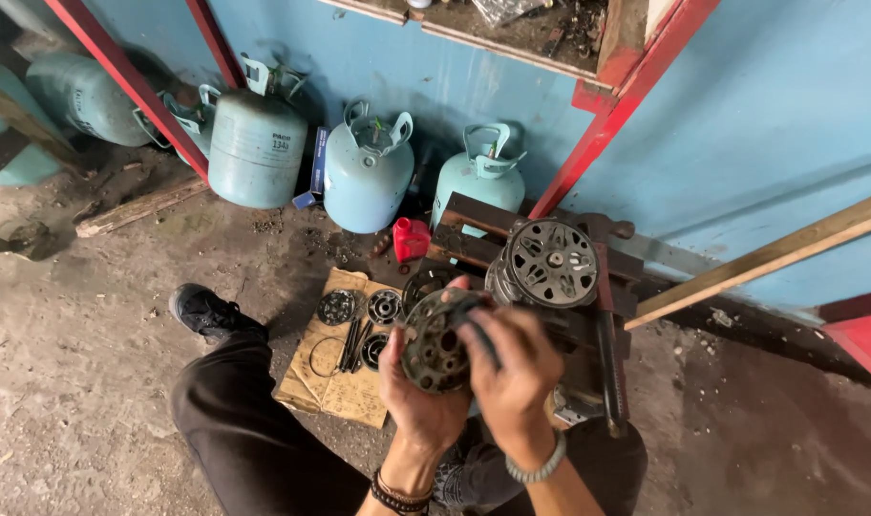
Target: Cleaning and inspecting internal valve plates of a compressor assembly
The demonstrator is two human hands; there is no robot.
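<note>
While both hands clamp it, the round metal clutch disc (pixel 434 342) sits above the lap.
Left hand (pixel 418 397) cups it underneath, right hand (pixel 514 368) wraps its edge; compressor (pixel 547 265) just behind, small parts on cardboard (pixel 332 382) left.
</note>
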